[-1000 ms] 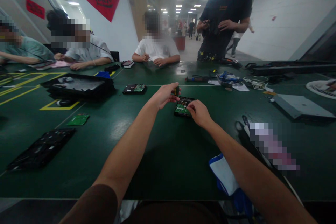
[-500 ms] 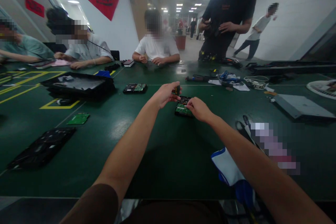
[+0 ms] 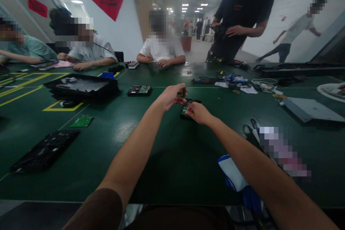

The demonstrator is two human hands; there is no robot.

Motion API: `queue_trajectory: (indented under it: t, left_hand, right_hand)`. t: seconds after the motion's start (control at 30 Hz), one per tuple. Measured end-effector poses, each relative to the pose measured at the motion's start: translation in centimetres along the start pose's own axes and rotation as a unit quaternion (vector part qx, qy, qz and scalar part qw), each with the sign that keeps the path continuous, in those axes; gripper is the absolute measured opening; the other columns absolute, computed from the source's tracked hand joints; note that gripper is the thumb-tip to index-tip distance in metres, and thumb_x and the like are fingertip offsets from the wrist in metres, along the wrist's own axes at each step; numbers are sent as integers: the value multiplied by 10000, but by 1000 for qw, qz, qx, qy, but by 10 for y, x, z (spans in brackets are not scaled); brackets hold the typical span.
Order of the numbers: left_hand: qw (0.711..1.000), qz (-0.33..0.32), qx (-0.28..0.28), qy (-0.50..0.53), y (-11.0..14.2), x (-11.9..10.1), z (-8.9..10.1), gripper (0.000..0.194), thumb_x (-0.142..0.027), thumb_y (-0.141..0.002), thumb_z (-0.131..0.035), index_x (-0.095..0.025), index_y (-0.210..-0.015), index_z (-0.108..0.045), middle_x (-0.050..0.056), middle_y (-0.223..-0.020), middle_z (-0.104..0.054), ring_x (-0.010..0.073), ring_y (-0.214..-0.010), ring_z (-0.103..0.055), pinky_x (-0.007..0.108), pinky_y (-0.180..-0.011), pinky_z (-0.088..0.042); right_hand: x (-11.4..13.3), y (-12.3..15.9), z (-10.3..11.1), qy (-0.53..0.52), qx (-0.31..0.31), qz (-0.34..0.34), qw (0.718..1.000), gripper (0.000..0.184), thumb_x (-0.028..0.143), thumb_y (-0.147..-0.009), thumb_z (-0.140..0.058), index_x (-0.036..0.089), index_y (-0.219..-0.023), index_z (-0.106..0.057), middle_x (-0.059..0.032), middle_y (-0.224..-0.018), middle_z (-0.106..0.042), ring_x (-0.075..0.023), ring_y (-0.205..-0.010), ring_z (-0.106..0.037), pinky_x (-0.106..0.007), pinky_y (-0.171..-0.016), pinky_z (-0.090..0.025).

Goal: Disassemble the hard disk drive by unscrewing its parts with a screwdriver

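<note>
An opened black device with a green circuit board (image 3: 184, 110) lies on the table before me, partly covered by my hands. My left hand (image 3: 172, 97) is held at its far left edge, thumb and fingers closed around a small dark part with orange-brown bits (image 3: 182, 92). Over the board, my right hand (image 3: 199, 112) has its fingers pinched together and pressed down at the device; whatever sits between the fingertips is hidden. A similar black device with a green board (image 3: 139, 90) lies farther off to the left.
On the left are a loose green circuit board (image 3: 82, 121), a black panel (image 3: 45, 151) and a black tray (image 3: 82, 88). To the right lie a grey metal case (image 3: 314, 110), cables (image 3: 265, 84) and a blue-and-white cloth item (image 3: 234, 172). Several people are across the table.
My right hand has shifted slightly left, covering more of the green board. My left hand stays in place. In the background, a walking person has moved right.
</note>
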State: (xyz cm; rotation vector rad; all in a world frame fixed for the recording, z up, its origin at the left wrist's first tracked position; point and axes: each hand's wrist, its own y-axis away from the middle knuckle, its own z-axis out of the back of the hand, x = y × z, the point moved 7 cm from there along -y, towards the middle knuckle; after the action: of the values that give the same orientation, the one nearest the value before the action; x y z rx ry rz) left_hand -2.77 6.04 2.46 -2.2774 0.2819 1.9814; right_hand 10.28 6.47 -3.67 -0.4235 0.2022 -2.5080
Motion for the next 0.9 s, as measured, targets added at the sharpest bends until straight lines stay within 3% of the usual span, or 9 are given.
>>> queue_trajectory:
  t: [0.47, 0.67, 0.9]
  left_hand:
    - [1000, 2, -5, -7, 0, 1, 0, 331, -449, -923, -601, -128, -946, -680, 118, -856, -702, 139, -602, -649, 249, -555, -483]
    - [1000, 0, -4, -8, -1, 1, 1, 336, -457, -919, -600, -132, -931, -683, 112, -875, -699, 136, -596, -647, 250, -540, -472]
    - [1000, -2, -5, -5, -1, 0, 2, 333, -446, -921, -603, -124, -942, -685, 126, -891, -696, 141, -603, -647, 257, -537, -466]
  right_hand:
    - [-27, 11, 14, 6, -48, -37, 998, 196, 347, -940, -608, 192, -898, -720, -67, -913, -675, -181, -826, -598, -274, -741, -414]
    - [-12, 18, 7, -41, -29, -8, 999, 149, 213, -880, -631, 222, -964, -754, -49, -947, -702, -180, -841, -622, -257, -735, -441]
    - [-3, 17, 8, -59, -21, 20, 998, 162, 194, -867, -631, 223, -946, -768, -49, -959, -700, -188, -861, -624, -266, -750, -446]
